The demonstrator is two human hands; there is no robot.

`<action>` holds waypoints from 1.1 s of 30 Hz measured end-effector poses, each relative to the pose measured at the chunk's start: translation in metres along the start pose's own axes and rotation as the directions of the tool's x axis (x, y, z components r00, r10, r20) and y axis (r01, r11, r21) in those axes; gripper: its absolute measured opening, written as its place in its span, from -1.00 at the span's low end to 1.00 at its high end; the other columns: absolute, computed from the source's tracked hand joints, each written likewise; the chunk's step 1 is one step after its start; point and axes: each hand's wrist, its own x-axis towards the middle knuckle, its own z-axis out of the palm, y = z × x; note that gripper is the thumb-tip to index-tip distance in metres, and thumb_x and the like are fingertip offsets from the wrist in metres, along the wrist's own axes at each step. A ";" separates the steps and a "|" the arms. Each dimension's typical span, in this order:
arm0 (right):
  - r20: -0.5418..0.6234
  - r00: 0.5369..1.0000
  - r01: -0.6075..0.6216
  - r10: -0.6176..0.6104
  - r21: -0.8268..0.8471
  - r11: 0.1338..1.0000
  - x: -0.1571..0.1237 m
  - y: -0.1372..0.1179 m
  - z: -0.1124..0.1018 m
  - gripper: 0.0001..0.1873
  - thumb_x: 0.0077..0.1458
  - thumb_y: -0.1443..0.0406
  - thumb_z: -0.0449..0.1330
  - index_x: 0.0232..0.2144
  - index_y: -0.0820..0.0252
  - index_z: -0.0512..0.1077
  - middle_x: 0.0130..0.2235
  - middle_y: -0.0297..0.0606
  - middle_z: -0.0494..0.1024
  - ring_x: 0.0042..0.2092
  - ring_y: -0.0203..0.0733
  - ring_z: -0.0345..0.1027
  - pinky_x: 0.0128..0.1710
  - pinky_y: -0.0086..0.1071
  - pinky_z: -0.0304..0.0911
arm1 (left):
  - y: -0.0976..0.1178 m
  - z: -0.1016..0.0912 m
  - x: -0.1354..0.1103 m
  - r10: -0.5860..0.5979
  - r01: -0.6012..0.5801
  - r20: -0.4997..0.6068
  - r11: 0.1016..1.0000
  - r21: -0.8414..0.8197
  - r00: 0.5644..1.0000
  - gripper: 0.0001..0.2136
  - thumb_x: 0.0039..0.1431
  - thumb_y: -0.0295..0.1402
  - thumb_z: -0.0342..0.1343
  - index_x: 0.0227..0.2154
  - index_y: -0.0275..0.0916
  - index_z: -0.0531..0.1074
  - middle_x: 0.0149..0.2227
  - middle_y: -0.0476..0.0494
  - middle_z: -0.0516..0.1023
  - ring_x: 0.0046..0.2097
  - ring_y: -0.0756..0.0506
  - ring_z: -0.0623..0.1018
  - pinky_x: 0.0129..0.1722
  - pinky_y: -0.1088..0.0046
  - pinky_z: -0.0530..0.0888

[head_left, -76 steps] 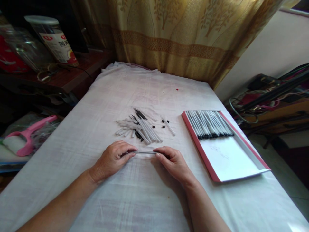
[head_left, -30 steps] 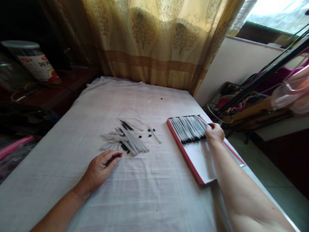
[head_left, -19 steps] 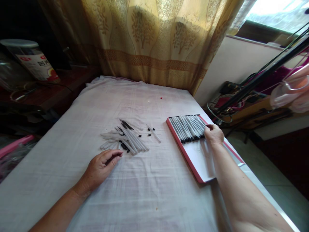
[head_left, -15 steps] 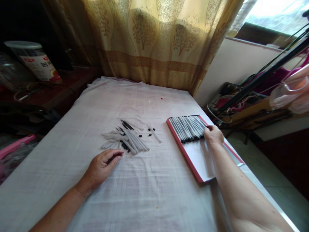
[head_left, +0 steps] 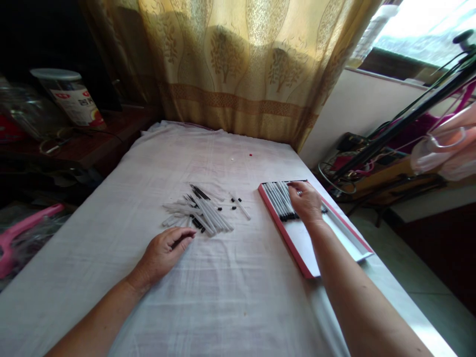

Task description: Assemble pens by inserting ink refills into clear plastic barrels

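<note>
Head view: right hand (head_left: 307, 206) flat on pens (head_left: 277, 198) inside red-edged tray (head_left: 300, 243).

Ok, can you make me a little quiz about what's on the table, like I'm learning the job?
1. True or false: the right hand lies on the row of white pens with black ends in the flat red-edged white tray.
2. Which is nearest the left hand? A the loose pile of clear plastic pen tubes; B the golden patterned curtain; C the tray.
3. Fill in: the table is covered by a thin ___ fabric cloth.
Key: 1 true; 2 A; 3 white.
</note>
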 end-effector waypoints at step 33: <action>0.229 0.924 0.084 -0.305 0.657 0.749 -0.137 -0.109 0.007 -0.86 0.11 0.30 0.14 -0.38 0.15 0.51 -0.39 -0.25 0.53 -0.40 -0.25 0.37 -0.44 -0.41 0.26 | 0.008 -0.007 -0.006 0.271 -0.197 -0.245 0.937 0.289 0.931 -0.68 0.29 -0.29 0.09 0.09 -0.13 0.41 0.11 -0.24 0.47 0.11 -0.20 0.49 0.12 0.22 0.43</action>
